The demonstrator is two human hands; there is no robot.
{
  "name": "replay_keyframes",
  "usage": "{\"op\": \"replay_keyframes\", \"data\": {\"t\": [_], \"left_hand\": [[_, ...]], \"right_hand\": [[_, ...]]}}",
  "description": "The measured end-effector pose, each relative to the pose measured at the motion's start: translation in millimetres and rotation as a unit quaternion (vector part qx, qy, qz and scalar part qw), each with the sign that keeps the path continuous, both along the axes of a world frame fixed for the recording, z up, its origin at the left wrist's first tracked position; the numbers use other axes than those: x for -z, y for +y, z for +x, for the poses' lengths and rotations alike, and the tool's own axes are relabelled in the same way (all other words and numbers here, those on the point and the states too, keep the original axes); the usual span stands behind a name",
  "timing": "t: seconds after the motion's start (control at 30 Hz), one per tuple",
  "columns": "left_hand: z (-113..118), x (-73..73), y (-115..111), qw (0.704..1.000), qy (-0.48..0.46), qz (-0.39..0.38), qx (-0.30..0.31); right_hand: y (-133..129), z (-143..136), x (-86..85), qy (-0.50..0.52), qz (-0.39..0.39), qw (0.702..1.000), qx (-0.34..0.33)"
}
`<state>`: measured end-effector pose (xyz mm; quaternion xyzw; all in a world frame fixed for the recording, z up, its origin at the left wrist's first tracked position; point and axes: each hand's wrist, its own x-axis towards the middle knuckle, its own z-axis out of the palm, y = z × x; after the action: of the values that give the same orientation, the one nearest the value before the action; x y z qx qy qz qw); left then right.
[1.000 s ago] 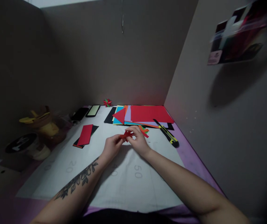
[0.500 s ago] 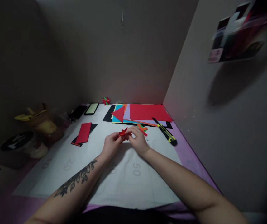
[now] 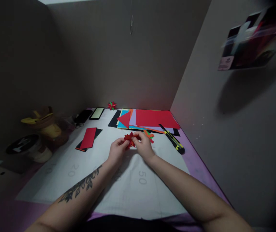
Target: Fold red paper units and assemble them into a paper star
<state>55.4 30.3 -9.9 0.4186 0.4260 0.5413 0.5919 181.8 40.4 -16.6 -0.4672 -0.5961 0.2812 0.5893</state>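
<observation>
A red folded-paper star [image 3: 129, 138] with pointed tips is pinched between my two hands over the white mat. My left hand [image 3: 118, 149] grips its left side with thumb and fingers. On its right side, my right hand [image 3: 143, 145] presses with the thumb, fingers curled behind. Just past my right hand lie small orange, green and red folded paper pieces [image 3: 149, 135], partly covered by it. A finished-looking red and green paper star [image 3: 112, 105] sits at the back by the wall.
Coloured paper sheets, a red one [image 3: 156, 118] on top, lie at the back. A yellow-and-black utility knife [image 3: 175, 142] rests at the right. Red and black paper strips [image 3: 88, 138] lie left, with a phone [image 3: 96, 113] behind. Containers [image 3: 29, 146] line the left edge.
The red star has been tilted so that its pointed face shows more, and my fingers have shifted on it. The whole view has moved slightly.
</observation>
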Motion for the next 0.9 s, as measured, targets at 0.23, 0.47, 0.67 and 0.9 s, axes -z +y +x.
{"op": "replay_keyframes", "data": {"t": [0.23, 0.47, 0.67, 0.9], "left_hand": [[-11, -13.6, 1, 0.994, -0.008, -0.043, 0.097], [-12, -13.1, 3, 0.993, -0.003, 0.007, 0.116], [0, 2.9, 1, 0.998, -0.023, 0.05, 0.04], [5, 9.3, -2, 0.986, 0.104, 0.126, -0.017]], "right_hand": [[-1, 2, -0.4, -0.006, -0.009, 0.999, -0.048], [-2, 2, 0.0, 0.023, -0.014, 0.999, -0.045], [5, -6, 11.0, 0.115, -0.051, 0.992, -0.032], [9, -14, 21.5, 0.197, -0.094, 0.976, -0.02]]}}
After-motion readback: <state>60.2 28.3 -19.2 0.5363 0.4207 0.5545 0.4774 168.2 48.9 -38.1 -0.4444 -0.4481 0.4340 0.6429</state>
